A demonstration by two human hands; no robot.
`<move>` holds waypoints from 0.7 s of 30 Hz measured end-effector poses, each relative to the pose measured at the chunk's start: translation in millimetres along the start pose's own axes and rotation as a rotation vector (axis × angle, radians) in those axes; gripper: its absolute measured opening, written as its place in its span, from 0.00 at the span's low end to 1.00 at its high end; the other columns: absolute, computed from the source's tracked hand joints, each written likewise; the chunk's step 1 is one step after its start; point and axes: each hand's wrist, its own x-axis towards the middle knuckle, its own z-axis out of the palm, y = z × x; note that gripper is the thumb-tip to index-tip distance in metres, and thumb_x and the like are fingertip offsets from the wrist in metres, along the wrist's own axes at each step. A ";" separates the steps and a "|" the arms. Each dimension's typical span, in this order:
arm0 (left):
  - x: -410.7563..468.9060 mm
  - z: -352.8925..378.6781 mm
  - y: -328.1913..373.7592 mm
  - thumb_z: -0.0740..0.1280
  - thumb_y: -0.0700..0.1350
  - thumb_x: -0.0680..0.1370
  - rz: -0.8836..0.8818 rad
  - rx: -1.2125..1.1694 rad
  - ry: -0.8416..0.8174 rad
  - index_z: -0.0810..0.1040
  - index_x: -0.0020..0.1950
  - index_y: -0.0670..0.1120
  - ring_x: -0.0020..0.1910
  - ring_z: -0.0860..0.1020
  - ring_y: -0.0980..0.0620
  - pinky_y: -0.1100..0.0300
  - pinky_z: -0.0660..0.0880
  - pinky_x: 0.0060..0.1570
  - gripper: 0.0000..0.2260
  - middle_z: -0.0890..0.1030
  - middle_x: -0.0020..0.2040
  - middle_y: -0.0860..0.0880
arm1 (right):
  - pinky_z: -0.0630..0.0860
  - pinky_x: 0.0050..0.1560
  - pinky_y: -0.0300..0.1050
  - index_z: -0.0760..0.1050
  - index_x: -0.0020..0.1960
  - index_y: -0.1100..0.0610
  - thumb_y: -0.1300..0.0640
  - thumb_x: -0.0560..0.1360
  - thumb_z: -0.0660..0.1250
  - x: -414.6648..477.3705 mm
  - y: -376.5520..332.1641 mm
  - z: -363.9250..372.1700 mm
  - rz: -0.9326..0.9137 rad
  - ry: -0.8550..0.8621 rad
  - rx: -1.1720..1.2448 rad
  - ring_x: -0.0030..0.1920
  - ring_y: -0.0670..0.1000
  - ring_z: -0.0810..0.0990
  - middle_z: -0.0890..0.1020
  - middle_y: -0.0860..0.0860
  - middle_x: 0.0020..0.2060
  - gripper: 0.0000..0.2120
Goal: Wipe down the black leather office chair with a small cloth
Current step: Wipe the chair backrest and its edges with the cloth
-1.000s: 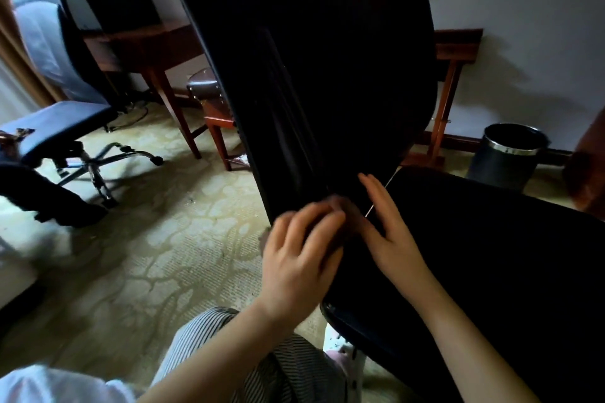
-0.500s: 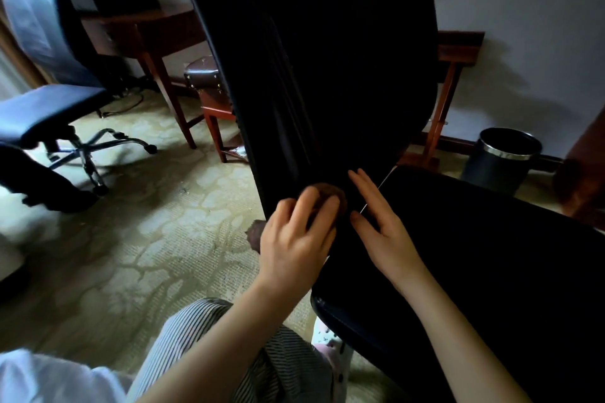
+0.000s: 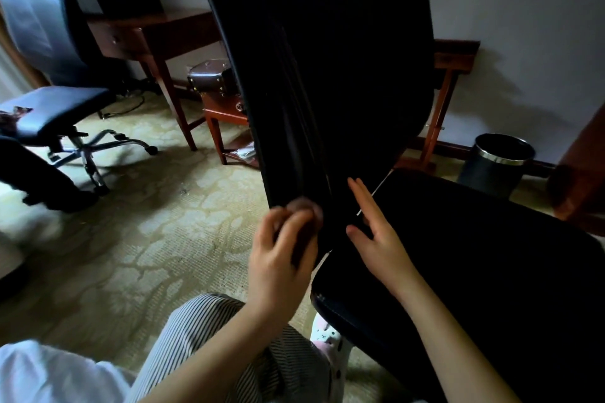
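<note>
The black leather chair (image 3: 327, 75) fills our view. We cannot tell what the dark bin (image 3: 497, 163) holds. The right hand (image 3: 376, 235) rests straight-fingered, slightly spread, at the seat crease. The left hand (image 3: 278, 262) grips the small cloth (image 3: 304, 206) against the backrest's foot.

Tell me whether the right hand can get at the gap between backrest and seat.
Probably yes. The right hand is open over the seat, its fingers right by the gap, with nothing between. The left hand, holding the cloth against the backrest, sits beside it, not across its path.
</note>
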 end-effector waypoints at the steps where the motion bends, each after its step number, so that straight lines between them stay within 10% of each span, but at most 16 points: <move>1: 17.4 -6.0 10.3 0.63 0.48 0.74 -0.016 -0.010 0.098 0.71 0.58 0.50 0.54 0.70 0.55 0.70 0.67 0.54 0.13 0.67 0.56 0.50 | 0.52 0.56 0.14 0.54 0.64 0.30 0.66 0.78 0.58 0.2 -1.3 0.8 0.007 0.003 0.001 0.67 0.28 0.51 0.52 0.31 0.69 0.33; 8: 86.6 12.7 35.9 0.62 0.47 0.78 -0.025 0.171 0.234 0.72 0.65 0.48 0.55 0.67 0.49 0.62 0.70 0.52 0.16 0.64 0.62 0.50 | 0.57 0.73 0.40 0.58 0.64 0.29 0.68 0.77 0.58 -2.0 -3.3 1.5 0.026 0.031 0.054 0.73 0.38 0.56 0.57 0.39 0.74 0.34; 21: -18.3 74.5 -21.1 0.60 0.46 0.79 0.109 0.075 0.164 0.69 0.62 0.49 0.54 0.67 0.44 0.59 0.66 0.60 0.12 0.64 0.59 0.45 | 0.48 0.59 0.16 0.46 0.65 0.31 0.70 0.76 0.59 6.1 9.2 5.1 -0.049 -0.011 -0.140 0.66 0.23 0.44 0.48 0.40 0.74 0.39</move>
